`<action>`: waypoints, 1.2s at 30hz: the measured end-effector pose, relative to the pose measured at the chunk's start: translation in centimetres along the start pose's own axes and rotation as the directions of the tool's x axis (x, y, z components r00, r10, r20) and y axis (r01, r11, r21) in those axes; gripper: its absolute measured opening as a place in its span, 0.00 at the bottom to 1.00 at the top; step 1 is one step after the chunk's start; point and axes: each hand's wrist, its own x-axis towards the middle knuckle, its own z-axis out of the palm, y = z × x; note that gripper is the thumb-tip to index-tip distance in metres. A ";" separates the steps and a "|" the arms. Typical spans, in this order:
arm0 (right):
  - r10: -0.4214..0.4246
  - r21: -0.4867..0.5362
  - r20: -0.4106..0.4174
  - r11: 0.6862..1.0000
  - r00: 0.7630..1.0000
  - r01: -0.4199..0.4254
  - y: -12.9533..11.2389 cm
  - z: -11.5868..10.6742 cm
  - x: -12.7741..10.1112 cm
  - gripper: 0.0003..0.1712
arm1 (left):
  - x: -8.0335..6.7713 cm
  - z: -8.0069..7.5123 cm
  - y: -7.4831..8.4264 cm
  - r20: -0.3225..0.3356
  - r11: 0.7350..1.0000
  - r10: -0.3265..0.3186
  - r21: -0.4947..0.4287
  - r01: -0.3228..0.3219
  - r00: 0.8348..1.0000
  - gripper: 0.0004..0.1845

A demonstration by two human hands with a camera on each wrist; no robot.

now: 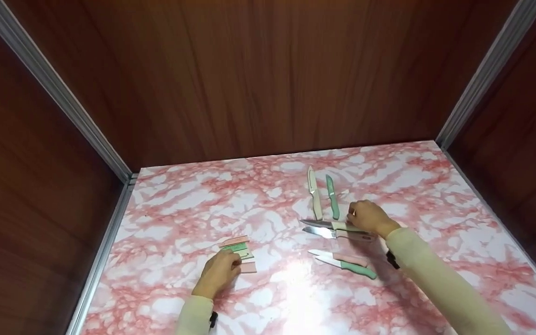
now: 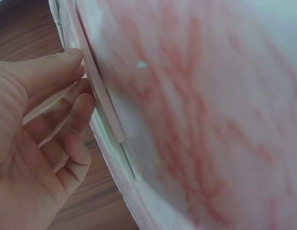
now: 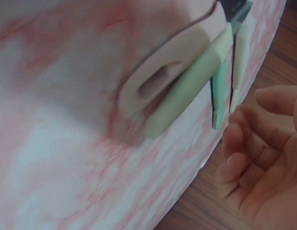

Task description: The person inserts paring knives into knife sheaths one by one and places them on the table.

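Observation:
In the head view my left hand point(image 1: 219, 272) bends down over a row of flat coloured strips point(image 1: 234, 240) in pink, green, pale green and white. Its thumb and fingertips touch them, beside a pink strip point(image 2: 105, 105) in the left wrist view; whether a strip is pinched is unclear. My right hand point(image 1: 369, 217) hovers with loosely curled fingers and holds nothing. Just below it lie a knife with a pale green handle point(image 3: 191, 86) and a pink-handled tool point(image 3: 158, 76) with a slot in its handle. A cream knife point(image 1: 315, 197) and green knife point(image 1: 332, 200) lie left of it.
Nearer the front, a pink-handled knife point(image 1: 351, 258) lies alongside a green-handled knife point(image 1: 358, 269), blades pointing left. Everything is on a red-and-white marbled table point(image 1: 179, 209). Brown wooden panels point(image 1: 268, 79) with metal posts point(image 1: 54, 88) enclose its back and sides.

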 end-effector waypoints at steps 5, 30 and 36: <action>-0.086 -0.010 0.016 0.996 0.996 0.086 0.0 0.5 -1.0 0.07 | -0.3 0.3 -0.1 -0.002 1.000 0.000 -0.016 0.000 1.000 0.04; -0.301 -0.176 -0.193 0.947 0.934 0.269 -0.6 3.5 -3.2 0.06 | -0.4 0.0 0.3 0.044 1.000 -0.009 0.007 0.008 0.999 0.10; -0.277 -0.181 -0.158 0.952 0.948 0.248 -0.7 3.7 -3.4 0.04 | -0.6 -0.1 0.4 0.076 0.999 -0.016 -0.036 0.019 0.997 0.09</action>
